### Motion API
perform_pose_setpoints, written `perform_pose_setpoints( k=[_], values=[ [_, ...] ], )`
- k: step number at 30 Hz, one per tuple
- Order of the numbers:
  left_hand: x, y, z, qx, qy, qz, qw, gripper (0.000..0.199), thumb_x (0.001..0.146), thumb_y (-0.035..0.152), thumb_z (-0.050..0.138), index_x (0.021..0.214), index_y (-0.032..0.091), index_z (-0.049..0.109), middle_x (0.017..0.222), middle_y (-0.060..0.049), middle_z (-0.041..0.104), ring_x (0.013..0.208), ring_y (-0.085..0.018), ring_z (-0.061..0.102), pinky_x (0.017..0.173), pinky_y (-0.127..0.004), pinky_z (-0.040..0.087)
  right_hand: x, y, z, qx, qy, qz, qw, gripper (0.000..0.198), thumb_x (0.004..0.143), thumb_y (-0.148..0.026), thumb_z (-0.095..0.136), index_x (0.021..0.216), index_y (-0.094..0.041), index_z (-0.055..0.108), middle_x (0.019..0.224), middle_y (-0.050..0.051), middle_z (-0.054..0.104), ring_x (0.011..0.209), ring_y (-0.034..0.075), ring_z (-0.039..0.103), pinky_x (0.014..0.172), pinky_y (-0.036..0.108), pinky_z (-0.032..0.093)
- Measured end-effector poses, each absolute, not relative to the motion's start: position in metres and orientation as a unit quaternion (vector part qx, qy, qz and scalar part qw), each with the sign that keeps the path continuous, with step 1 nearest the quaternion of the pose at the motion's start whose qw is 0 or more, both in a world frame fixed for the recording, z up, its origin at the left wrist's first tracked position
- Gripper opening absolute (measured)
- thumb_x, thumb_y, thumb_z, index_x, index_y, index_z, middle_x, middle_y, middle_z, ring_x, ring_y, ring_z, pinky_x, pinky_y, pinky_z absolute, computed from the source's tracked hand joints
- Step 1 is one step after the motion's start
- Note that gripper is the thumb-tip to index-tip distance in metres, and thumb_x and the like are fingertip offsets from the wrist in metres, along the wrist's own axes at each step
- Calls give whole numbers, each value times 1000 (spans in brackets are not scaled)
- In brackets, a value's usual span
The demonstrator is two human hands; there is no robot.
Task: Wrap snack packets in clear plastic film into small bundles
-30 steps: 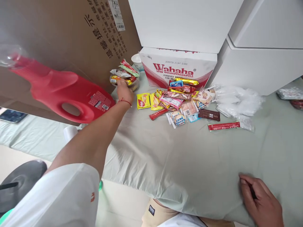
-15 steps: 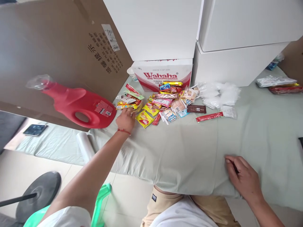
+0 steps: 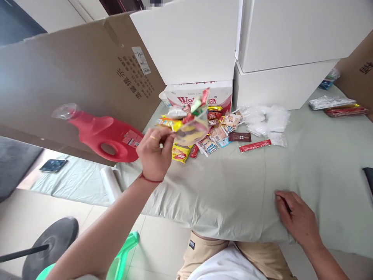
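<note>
Since half a second ago, your left hand (image 3: 155,153) has brought the clear bowl (image 3: 194,134) up and to the right, away from its spot beside the red jug (image 3: 96,130). Your left grip pinches the bowl's near rim between thumb and fingers. The bowl is blurred and raised above the counter (image 3: 233,182), its wrapped snacks (image 3: 182,112) showing over the edge, and it hides part of the snack heap (image 3: 214,136) and the Wahaha carton (image 3: 186,89) from view. One yellow packet (image 3: 180,153) lies just below it, at the heap's near left side.

Your right hand (image 3: 298,214) rests at the counter's near edge, fingers curled in and thumb against the forefinger, well apart from the snacks. Right of the heap, a dark brown packet (image 3: 239,137) and a red stick packet (image 3: 255,146) lie near some white plastic packets (image 3: 266,118). To your left, a white roll (image 3: 110,184) lies near the jug.
</note>
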State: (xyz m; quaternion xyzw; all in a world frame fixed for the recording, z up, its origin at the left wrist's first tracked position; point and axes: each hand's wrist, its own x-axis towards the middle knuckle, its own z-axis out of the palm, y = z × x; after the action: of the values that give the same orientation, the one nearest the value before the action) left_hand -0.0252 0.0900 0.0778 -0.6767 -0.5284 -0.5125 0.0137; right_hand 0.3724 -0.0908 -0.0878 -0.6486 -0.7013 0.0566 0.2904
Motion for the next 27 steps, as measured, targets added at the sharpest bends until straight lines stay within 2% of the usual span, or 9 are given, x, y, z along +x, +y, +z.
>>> perform_pose_setpoints(
  k=[2, 4, 6, 9, 14, 17, 22, 25, 27],
  values=[
    [-2, 112, 80, -590, -506, -612, -149, 8, 83, 21, 75, 89, 20, 69, 79, 1, 64, 62, -9, 53, 60, -21, 44, 372, -91, -88, -647, -702, 53, 293, 21, 103, -32, 48, 109, -22, 65, 95, 4, 70, 81, 19, 69, 69, 30, 53],
    [17, 143, 73, -448, -460, -679, -357, 13, 80, 12, 76, 84, 18, 65, 75, 3, 61, 56, -5, 47, 53, -17, 38, 372, -91, -88, -647, -702, 43, 296, 20, 103, -31, 48, 108, -22, 65, 96, 4, 70, 81, 19, 69, 70, 30, 52],
    [31, 174, 59, -228, -451, -668, -546, 22, 77, 1, 73, 74, 17, 57, 66, 6, 55, 49, -2, 40, 46, -13, 29, 371, -91, -89, -650, -699, 37, 296, 20, 102, -30, 48, 107, -22, 66, 96, 4, 71, 81, 19, 69, 70, 30, 52],
    [41, 201, 34, -133, -465, -632, -606, 31, 81, -2, 64, 66, 17, 45, 55, 9, 41, 42, -1, 29, 40, -14, 18, 371, -90, -89, -650, -698, 47, 296, 21, 103, -31, 47, 107, -22, 66, 96, 4, 71, 83, 20, 69, 72, 31, 53],
    [34, 198, 13, -84, -447, -622, -637, 35, 87, 0, 51, 64, 20, 36, 49, 9, 28, 38, -4, 21, 39, -18, 16, 371, -91, -87, -653, -693, 62, 301, 22, 103, -32, 47, 107, -23, 67, 96, 5, 72, 83, 20, 70, 71, 31, 53],
    [25, 189, 22, -83, -414, -643, -639, 34, 87, 0, 49, 63, 22, 38, 48, 7, 33, 38, -6, 22, 39, -21, 18, 371, -90, -88, -656, -688, 68, 302, 23, 102, -33, 47, 106, -23, 67, 97, 5, 72, 83, 20, 70, 72, 32, 53],
    [19, 172, 57, -107, -364, -661, -648, 29, 83, 1, 56, 65, 24, 53, 51, 2, 45, 38, -8, 27, 38, -26, 25, 372, -88, -83, -662, -675, 113, 305, 27, 102, -38, 47, 104, -23, 69, 95, 5, 72, 84, 21, 70, 74, 34, 53],
    [36, 140, 64, -191, -327, -616, -691, 20, 92, 19, 57, 73, 24, 61, 60, -1, 57, 45, -11, 41, 45, -26, 39, 371, -89, -65, -677, -635, 177, 327, 28, 101, -44, 51, 103, -25, 71, 100, 5, 72, 90, 21, 69, 78, 33, 54],
    [59, 107, 54, -213, -326, -585, -711, 19, 95, 32, 55, 83, 22, 66, 69, -2, 63, 60, -15, 57, 58, -27, 50, 366, -91, -49, -683, -589, 222, 370, 28, 98, -47, 57, 111, -28, 71, 108, 7, 71, 90, 21, 67, 78, 33, 55]
  ],
)
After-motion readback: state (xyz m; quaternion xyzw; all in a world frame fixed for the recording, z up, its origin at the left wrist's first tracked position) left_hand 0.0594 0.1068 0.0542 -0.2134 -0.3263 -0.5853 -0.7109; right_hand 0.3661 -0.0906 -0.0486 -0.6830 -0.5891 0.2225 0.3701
